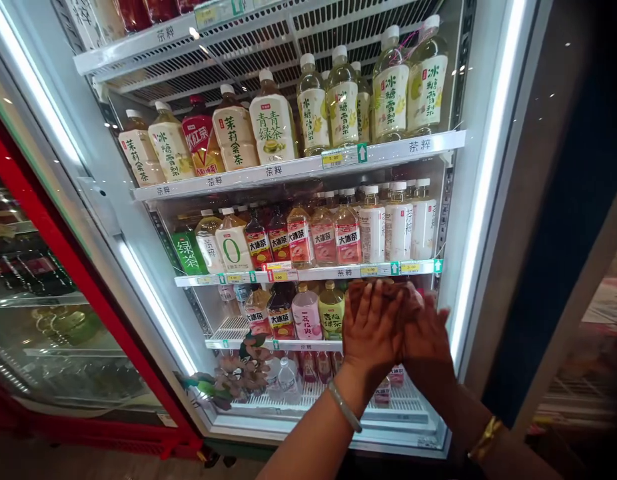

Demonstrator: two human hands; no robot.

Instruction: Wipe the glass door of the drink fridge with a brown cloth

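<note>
My left hand (371, 327), a bracelet on its wrist, lies flat with its fingers stretched upward over a dark reddish-brown cloth (357, 293). Close beside it on the right, my right hand (428, 333) has its fingers apart and touches the cloth's right part. Both hands are in front of the lower shelves of a lit drinks cooler (298, 273), where reflections suggest a glass front. The cloth's lower part is hidden under the hands. Just left of my left hand stand a green-labelled bottle (332, 313) and a pink-labelled bottle (306, 313).
More bottles stand on the upper shelf (288, 168) and the middle shelf. A red-framed cooler (96, 293) is at the left. Flowers (243, 370) show at the lower left, seemingly reflected. A dark vertical panel (543, 253) runs along the right.
</note>
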